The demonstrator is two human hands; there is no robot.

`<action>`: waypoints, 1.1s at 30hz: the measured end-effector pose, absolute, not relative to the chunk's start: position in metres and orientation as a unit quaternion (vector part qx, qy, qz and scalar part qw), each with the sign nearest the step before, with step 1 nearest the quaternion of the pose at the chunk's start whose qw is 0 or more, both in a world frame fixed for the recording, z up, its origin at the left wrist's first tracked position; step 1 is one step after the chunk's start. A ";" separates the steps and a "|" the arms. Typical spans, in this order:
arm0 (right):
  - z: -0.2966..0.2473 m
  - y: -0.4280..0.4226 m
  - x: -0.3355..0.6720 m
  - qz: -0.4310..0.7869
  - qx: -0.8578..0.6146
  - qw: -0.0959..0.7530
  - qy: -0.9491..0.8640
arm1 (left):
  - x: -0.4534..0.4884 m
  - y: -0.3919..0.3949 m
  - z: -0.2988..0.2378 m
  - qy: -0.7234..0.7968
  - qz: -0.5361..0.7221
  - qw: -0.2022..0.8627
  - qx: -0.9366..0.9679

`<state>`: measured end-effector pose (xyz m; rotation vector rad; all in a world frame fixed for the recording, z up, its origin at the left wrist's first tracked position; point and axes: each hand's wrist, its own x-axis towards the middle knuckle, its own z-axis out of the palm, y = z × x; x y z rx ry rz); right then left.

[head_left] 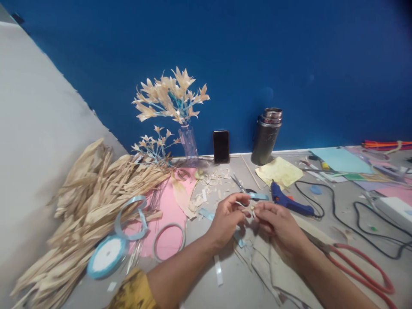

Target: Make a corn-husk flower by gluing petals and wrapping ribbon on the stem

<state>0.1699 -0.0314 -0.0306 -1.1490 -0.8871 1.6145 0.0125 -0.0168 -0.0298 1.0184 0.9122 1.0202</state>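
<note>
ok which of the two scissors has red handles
The large scissors lying beside the right forearm. The other pair, the smaller scissors beyond the hands near the glue gun, has dark handles.

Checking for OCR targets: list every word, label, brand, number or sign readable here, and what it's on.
None readable.
Flask: no legible lettering on its dark body.
Phone: dark face, nothing readable.
Glue gun: any marking is too small or blurred to read.
Ribbon spool: no readable print on its white centre.
</note>
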 end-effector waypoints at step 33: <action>-0.018 -0.040 0.171 0.610 -0.457 0.470 -0.446 | 0.011 -0.011 -0.041 0.392 0.446 0.638 0.490</action>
